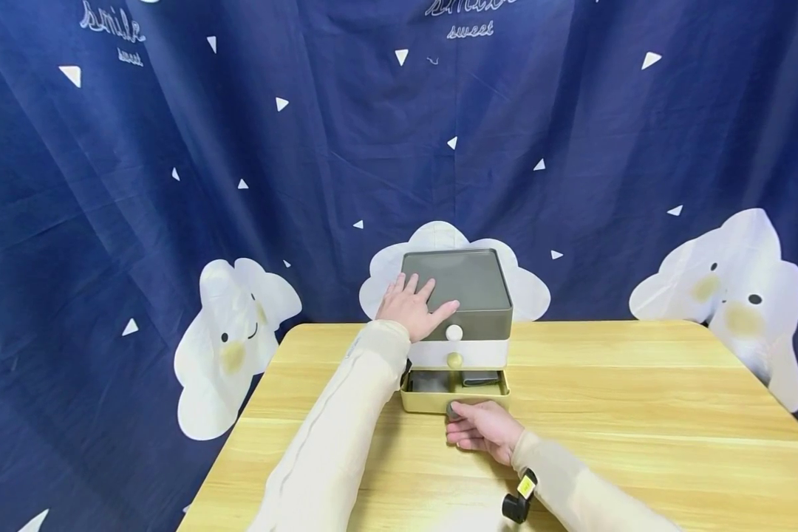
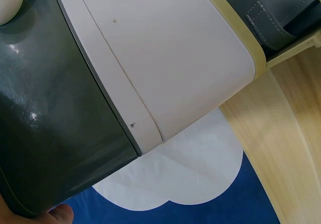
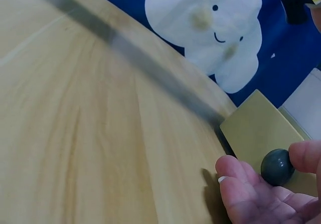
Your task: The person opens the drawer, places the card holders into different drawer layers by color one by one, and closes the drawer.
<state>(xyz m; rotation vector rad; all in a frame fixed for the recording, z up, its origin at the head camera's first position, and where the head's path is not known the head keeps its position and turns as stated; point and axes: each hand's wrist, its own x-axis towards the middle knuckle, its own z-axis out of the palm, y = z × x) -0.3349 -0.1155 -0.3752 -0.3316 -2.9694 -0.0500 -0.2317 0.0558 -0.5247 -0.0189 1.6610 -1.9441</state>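
Note:
A small desktop drawer unit stands on the table, with a dark grey top section (image 1: 462,277), a white middle drawer (image 1: 482,353) and a yellow bottom drawer (image 1: 419,403). My left hand (image 1: 408,309) rests on the left of the grey top, fingers spread. The bottom drawer is pulled partly out. With thumb and fingers, my right hand (image 1: 487,430) pinches its dark round drawer knob (image 3: 277,167). Inside that drawer lie a flat dark grey item (image 1: 429,381) on the left and a folded grey item (image 1: 480,377) on the right; stitching shows on a grey leather-like piece (image 2: 271,25).
The unit sits at the back of a light wooden table (image 1: 625,414). Right behind it hangs a dark blue curtain (image 1: 372,133) with white clouds and triangles. A wrist camera (image 1: 520,499) is strapped to the right forearm.

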